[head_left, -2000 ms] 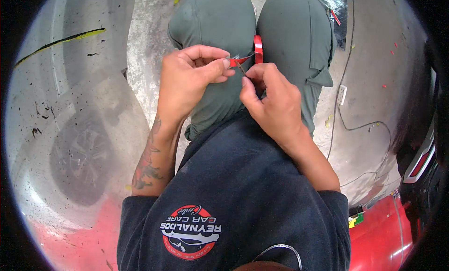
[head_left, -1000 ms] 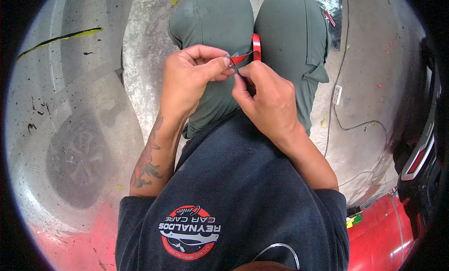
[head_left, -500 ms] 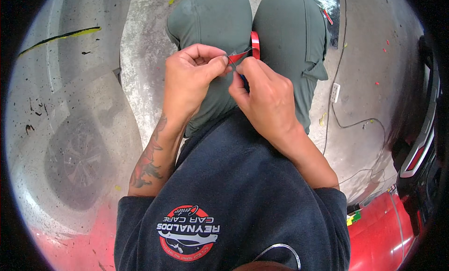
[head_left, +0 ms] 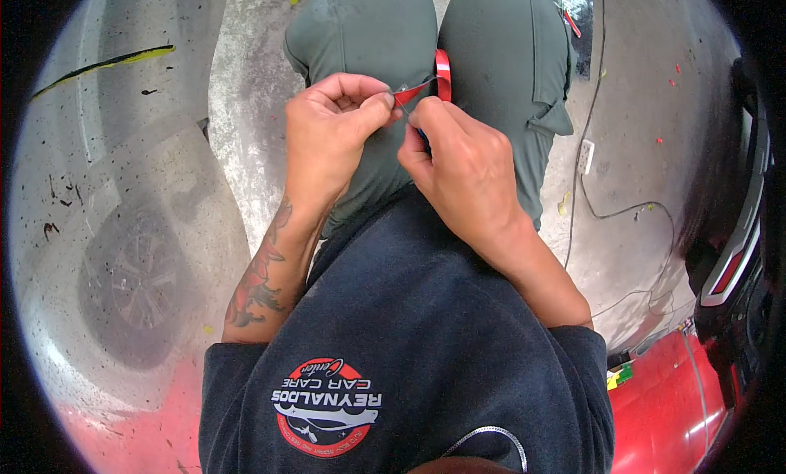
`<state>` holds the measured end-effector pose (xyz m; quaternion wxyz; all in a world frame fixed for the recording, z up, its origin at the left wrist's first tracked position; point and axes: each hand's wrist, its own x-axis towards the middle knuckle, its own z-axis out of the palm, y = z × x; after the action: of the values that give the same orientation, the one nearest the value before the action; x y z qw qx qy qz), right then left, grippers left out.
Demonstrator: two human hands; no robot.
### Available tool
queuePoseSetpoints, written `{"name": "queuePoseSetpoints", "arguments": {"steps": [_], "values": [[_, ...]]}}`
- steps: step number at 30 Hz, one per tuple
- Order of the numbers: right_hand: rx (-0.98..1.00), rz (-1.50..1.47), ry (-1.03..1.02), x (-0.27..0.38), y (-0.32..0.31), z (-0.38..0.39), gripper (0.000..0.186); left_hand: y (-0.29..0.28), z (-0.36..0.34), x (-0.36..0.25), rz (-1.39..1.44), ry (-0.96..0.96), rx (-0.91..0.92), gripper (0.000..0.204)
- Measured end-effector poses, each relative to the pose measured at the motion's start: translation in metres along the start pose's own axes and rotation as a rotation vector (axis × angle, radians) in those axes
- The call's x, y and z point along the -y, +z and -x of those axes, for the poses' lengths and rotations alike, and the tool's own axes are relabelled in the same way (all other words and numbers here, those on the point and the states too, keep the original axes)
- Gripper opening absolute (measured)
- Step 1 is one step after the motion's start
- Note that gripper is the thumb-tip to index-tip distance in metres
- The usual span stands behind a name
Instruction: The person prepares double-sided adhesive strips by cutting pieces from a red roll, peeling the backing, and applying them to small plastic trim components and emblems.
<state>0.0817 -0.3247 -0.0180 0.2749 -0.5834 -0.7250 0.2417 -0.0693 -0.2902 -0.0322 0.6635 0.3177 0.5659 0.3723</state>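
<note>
A narrow strip of red-backed tape [head_left: 443, 74] with a dark grey side stretches between my hands, its loose part looping down between my knees. My left hand [head_left: 327, 134] is closed, thumb and forefinger pinching the tape's end. Just to its right, my right hand [head_left: 467, 159] is curled closed around a small dark blue thing [head_left: 422, 136], mostly hidden by the fingers. A thin dark line runs from that hand's fingertips towards the pinched end; whether it is a tool tip or the tape's edge I cannot tell.
My knees in grey-green trousers [head_left: 368, 32] lie under the hands. On the floor to the right are a black cable [head_left: 602, 65], a white power strip [head_left: 585, 157] and red scraps. A black and red car part [head_left: 729, 269] stands at the far right, above a red panel [head_left: 667, 392].
Both hands have shifted very slightly left, the tape with them. The stretch of tape between them has turned and shows less red. Both grips stay closed.
</note>
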Motion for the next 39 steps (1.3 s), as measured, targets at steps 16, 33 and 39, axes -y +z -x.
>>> {"name": "queuePoseSetpoints", "arguments": {"steps": [16,33,39], "values": [[0.047,-0.018,0.032,0.005,-0.004,-0.001,0.013,-0.003,-0.001,-0.004,0.005,0.007,-0.011,0.013],[-0.072,-0.110,0.022,0.006,-0.004,-0.003,0.018,-0.007,0.003,-0.013,-0.058,0.001,-0.033,0.017],[-0.067,-0.107,-0.001,0.012,-0.006,-0.008,0.017,-0.008,0.005,-0.013,0.031,0.069,0.004,0.017]]}}
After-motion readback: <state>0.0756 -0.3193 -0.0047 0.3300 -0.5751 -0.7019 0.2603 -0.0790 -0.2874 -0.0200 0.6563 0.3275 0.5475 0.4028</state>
